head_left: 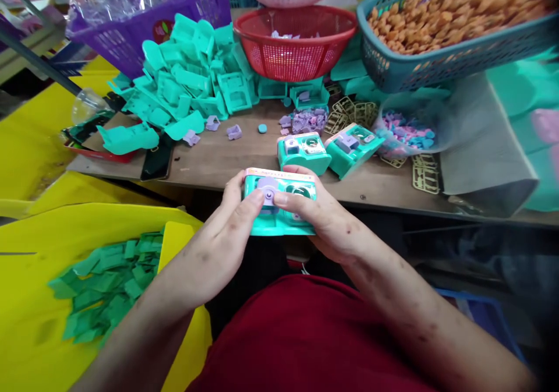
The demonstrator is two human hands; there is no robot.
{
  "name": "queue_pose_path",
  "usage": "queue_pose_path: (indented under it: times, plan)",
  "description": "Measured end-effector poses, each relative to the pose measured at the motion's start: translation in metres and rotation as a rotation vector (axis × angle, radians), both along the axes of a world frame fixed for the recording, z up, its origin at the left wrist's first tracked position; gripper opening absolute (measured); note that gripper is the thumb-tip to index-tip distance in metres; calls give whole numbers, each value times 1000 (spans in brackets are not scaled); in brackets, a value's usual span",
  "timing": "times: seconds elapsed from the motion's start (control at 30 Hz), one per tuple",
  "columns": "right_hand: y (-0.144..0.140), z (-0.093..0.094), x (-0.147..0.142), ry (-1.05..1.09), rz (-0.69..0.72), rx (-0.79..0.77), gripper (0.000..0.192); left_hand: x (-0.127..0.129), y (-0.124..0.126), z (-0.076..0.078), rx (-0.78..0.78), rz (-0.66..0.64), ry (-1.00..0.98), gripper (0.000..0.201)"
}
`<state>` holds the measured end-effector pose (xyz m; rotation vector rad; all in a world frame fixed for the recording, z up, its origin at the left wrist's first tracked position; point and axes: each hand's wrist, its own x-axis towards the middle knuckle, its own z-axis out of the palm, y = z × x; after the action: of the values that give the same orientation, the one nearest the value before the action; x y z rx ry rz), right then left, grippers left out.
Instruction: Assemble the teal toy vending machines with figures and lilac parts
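Note:
Between my two hands is a teal plastic toy body (279, 224) with a pink top edge, a lilac part and a clear round window on its face. My left hand (229, 226) grips its left side, thumb on the lilac part (268, 186). Around the right side wraps my right hand (312, 208), its thumb also against the lilac part. Most of my fingers are hidden behind the toy body. Just beyond, on the table edge, sit two similar assembled teal toy bodies, one upright (304, 163) and one tilted (353, 154).
Teal shells (196, 77) are heaped on the wooden table (205, 162) below a purple basket (144, 42). A red basket (297, 48), a blue-grey basket (393, 69) of orange pieces and a clear tub (410, 138) stand behind. A yellow bin (26, 293) of green pieces is lower left.

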<state>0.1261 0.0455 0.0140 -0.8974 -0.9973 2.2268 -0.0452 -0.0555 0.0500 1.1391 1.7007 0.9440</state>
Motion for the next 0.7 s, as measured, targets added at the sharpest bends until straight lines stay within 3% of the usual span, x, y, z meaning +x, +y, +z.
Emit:
queue_pose_path:
  times: [0.3,0.57,0.7]
  plan:
    - [-9,-3,-3,-42,-47,106,79,10,-3,-8,79,50,-90,60]
    - [-11,16,0,9,-12,92,127,-6,-4,-10,85,75,-255,68]
    - [-10,16,4,19,4,99,136,-3,-7,-13,83,120,-251,70]
